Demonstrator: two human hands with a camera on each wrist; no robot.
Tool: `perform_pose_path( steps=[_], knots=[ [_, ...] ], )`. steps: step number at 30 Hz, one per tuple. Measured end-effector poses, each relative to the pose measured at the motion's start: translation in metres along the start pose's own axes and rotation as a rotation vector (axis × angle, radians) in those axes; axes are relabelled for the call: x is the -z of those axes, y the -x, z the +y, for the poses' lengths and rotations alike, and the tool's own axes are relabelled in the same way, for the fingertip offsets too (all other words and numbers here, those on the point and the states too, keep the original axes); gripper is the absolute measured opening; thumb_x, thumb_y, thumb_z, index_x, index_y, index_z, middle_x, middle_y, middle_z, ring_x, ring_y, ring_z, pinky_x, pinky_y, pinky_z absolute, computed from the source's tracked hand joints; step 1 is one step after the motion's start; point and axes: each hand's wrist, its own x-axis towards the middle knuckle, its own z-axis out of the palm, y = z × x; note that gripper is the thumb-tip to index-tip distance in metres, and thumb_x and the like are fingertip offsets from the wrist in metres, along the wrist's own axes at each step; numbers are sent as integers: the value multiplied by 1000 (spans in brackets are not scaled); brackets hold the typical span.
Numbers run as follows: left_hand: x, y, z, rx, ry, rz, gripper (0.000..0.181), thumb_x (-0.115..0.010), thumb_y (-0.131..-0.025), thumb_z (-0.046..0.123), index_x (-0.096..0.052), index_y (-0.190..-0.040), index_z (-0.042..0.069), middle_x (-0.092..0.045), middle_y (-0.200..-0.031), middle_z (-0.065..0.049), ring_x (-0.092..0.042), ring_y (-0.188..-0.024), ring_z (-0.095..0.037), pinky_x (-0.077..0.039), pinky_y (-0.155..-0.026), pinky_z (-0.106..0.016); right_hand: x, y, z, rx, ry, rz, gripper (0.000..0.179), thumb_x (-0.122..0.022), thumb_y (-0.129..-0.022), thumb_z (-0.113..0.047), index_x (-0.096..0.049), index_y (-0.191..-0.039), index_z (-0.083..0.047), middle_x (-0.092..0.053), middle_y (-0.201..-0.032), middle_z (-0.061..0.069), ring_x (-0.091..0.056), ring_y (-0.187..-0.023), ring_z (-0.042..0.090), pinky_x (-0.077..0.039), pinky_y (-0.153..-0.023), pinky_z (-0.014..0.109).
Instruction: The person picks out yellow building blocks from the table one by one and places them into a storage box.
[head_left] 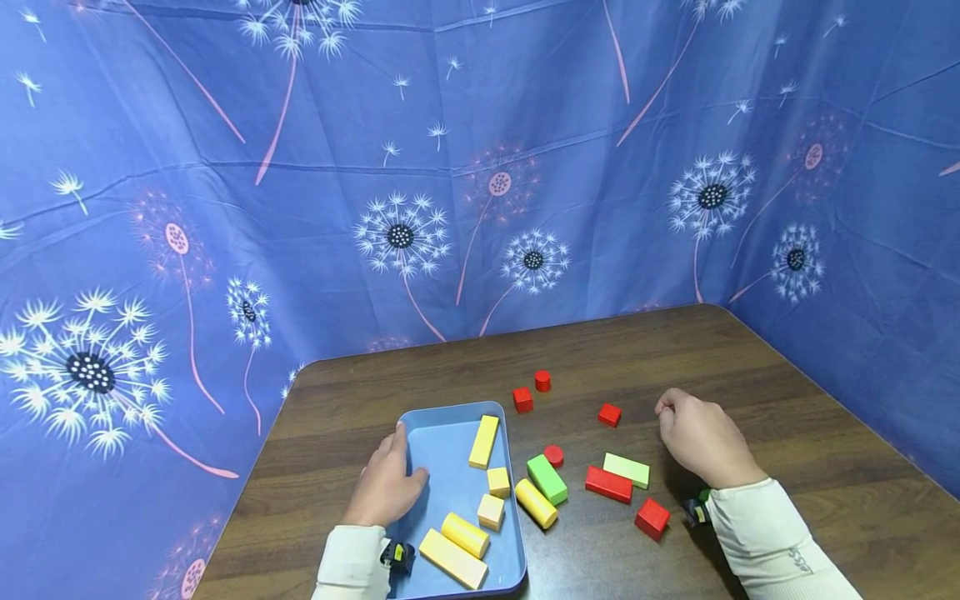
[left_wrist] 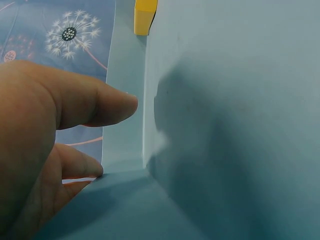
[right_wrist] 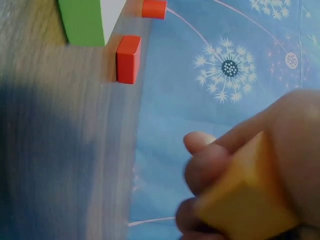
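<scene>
A blue tray [head_left: 447,417] stands on the wooden table with several yellow blocks in it. My left hand [head_left: 390,479] is at the tray's left side. Its fingers touch the rim by the far corner, while the thumb [left_wrist: 107,102] extends over the inside. In the right wrist view, my right hand [right_wrist: 285,140] holds a yellow block [right_wrist: 250,195] with curled fingers; the block is blurred, its full shape unclear. From the head view that block is hidden beneath the right hand [head_left: 705,437], which is above the table, right of the loose blocks.
Between tray and right hand lie a yellow cylinder [head_left: 536,504], a green block [head_left: 547,479], a light green block [head_left: 627,470], a long red block [head_left: 608,484] and several small red pieces. A blue dandelion-patterned cloth [head_left: 465,208] hangs behind the table [head_left: 360,379].
</scene>
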Motion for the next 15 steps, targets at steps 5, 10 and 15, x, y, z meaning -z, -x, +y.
perform_pose_path(
  steps=[5,10,15],
  knots=[
    [0,0,0,4,-3,-3,86,-70,-96,25,-23,-163,0,-37,-163,-24,-42,-146,-47,-39,-113,-69,3,1,-2,-48,53,-72,27,-48,-99,-24,-72,-97,-11,-69,-78,3,-62,-65,23,-44,-50,41],
    [0,0,0,1,-2,-1,86,-70,-95,25,-23,-163,0,-37,-163,-24,-42,-146,-48,-39,-112,-69,2,2,-3,-78,51,-131,29,-50,-99,-27,-73,-98,-10,-70,-80,4,-62,-67,22,-44,-51,39],
    [0,0,0,-8,0,6,86,-70,-95,24,-24,-163,-1,-38,-162,-25,-43,-145,-48,-39,-112,-69,0,3,-4,-82,13,-100,24,-52,-97,-27,-71,-96,-12,-68,-79,3,-60,-67,22,-42,-51,37]
  ],
)
